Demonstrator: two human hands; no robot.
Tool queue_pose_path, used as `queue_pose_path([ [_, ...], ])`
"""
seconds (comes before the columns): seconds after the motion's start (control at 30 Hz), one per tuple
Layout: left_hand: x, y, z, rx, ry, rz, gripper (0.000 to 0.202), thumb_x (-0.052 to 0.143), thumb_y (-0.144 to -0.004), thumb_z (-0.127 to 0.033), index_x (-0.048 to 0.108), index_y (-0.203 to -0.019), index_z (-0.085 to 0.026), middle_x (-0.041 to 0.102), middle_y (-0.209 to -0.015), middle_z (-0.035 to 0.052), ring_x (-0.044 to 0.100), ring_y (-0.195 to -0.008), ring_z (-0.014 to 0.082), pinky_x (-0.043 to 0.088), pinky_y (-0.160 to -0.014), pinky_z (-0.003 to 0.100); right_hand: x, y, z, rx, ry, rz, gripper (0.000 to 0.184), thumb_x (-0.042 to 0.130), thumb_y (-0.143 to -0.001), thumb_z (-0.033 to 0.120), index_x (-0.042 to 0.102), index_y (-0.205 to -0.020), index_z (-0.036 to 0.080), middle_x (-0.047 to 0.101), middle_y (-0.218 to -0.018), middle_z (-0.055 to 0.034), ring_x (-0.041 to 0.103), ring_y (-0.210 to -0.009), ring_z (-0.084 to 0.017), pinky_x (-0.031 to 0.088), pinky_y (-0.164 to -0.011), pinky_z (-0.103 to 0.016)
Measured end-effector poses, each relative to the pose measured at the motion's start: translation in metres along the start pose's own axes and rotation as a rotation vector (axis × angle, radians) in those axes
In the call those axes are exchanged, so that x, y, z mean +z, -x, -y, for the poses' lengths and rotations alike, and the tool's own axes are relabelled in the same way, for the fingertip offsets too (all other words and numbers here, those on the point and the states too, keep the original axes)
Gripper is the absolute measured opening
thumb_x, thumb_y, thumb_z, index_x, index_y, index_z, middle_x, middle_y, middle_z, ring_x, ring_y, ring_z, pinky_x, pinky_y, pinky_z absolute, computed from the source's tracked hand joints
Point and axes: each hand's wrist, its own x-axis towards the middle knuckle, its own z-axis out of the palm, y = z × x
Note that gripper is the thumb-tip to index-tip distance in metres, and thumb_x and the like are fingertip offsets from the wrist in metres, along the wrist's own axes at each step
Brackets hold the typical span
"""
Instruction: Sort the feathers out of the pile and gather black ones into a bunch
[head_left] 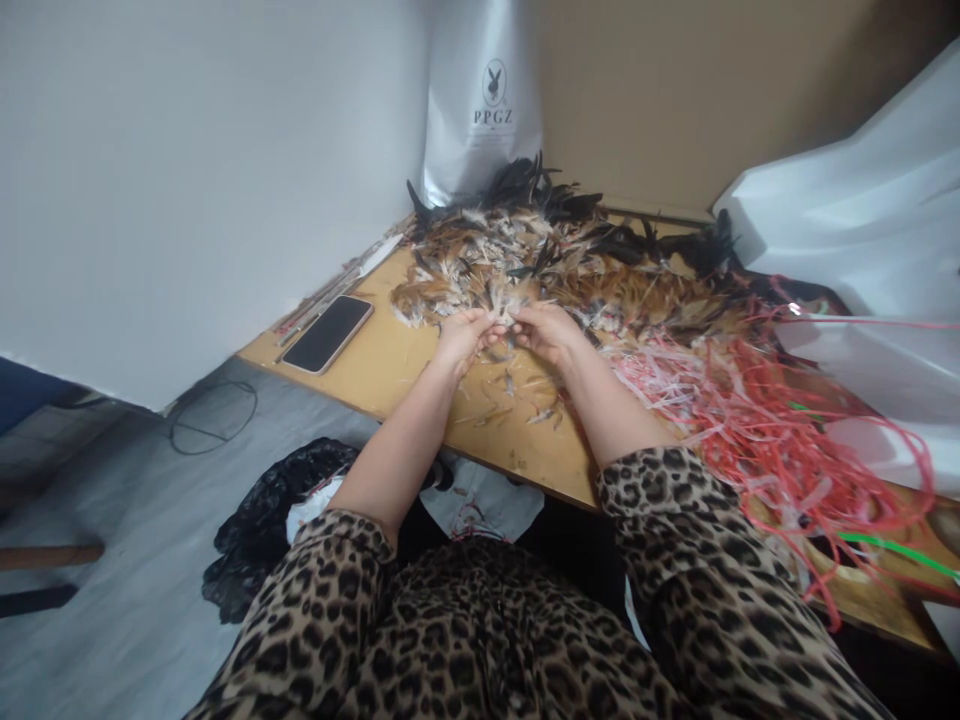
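Observation:
A big heap of brown, white and black feathers [555, 255] covers the far part of a wooden table [390, 365]. My left hand [461, 338] and my right hand [546, 330] meet at the heap's near edge, fingers curled. Both pinch a small bunch of pale feathers [501, 315] held between them. Loose feathers [517, 395] lie scattered on the wood just below my hands. Leopard-print sleeves cover my upper arms.
A black phone [328, 333] lies on the table's left corner beside long thin sticks [341, 285]. A tangle of red and pink plastic strips [757, 420] fills the right side. A silver bag [484, 100] stands at the back; white sheeting [862, 230] at right; black bag [277, 515] on the floor.

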Motion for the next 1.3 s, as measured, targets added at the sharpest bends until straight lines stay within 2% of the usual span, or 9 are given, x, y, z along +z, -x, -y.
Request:
queue_pose_path([
  [0.23,-0.0001,0.0003,0.0006,0.007,-0.035,0.067,0.008,0.064,-0.072,-0.014,0.059,-0.071,-0.008,0.064,-0.059,0.0039,0.058,-0.051,0.0055,0.043,-0.050,0.014,0.0017,0.0032,0.0014,-0.056,0.064,0.033,0.035,0.080,-0.047,0.027,0.049,-0.055,0.013,0.047,-0.043,0.0046,0.034,-0.038,-0.002,0.021,-0.034,-0.014],
  [0.53,-0.0020,0.0003,0.0016,-0.017,-0.051,0.096,0.010,0.067,-0.069,-0.015,0.060,-0.068,-0.008,0.064,-0.061,0.0042,0.059,-0.053,0.0056,0.046,-0.054,0.014,0.0005,-0.0002,-0.0017,-0.099,0.113,-0.008,0.035,0.081,-0.046,0.030,0.051,-0.052,0.013,0.049,-0.042,0.0030,0.038,-0.039,-0.003,0.025,-0.035,-0.016],
  [0.7,-0.0026,-0.0008,0.0015,-0.014,0.008,0.056,0.010,0.067,-0.070,-0.014,0.058,-0.069,-0.009,0.065,-0.064,0.0038,0.060,-0.055,0.0052,0.046,-0.056,0.014,0.0017,0.0004,-0.0008,-0.061,0.071,0.018,0.032,0.081,-0.046,0.027,0.054,-0.057,0.012,0.052,-0.046,0.0016,0.039,-0.040,-0.003,0.026,-0.036,-0.016],
  [0.9,-0.0065,-0.0059,0.0038,-0.008,0.058,0.069,0.007,0.064,-0.073,-0.014,0.059,-0.070,-0.010,0.066,-0.065,0.0044,0.061,-0.057,0.0065,0.046,-0.056,0.015,-0.0005,-0.0004,-0.0013,-0.083,0.065,0.033,0.031,0.079,-0.047,0.029,0.055,-0.055,0.012,0.049,-0.043,0.0031,0.037,-0.039,-0.003,0.027,-0.036,-0.016],
  [1.13,-0.0022,-0.0005,0.0008,-0.018,0.003,0.038,0.011,0.067,-0.070,-0.014,0.057,-0.070,-0.010,0.066,-0.066,0.0040,0.061,-0.057,0.0069,0.045,-0.053,0.015,0.0011,-0.0002,-0.0013,-0.136,0.166,-0.014,0.031,0.079,-0.046,0.031,0.054,-0.051,0.012,0.049,-0.043,0.0019,0.038,-0.040,-0.004,0.026,-0.036,-0.017],
  [1.3,-0.0015,0.0004,0.0011,-0.008,-0.030,0.072,0.015,0.069,-0.067,-0.018,0.057,-0.069,-0.010,0.066,-0.067,0.0046,0.061,-0.056,0.0070,0.045,-0.053,0.015,0.0037,0.0008,-0.0007,-0.158,0.195,-0.019,0.031,0.078,-0.049,0.033,0.054,-0.050,0.012,0.046,-0.039,0.0028,0.037,-0.038,-0.004,0.025,-0.036,-0.017],
])
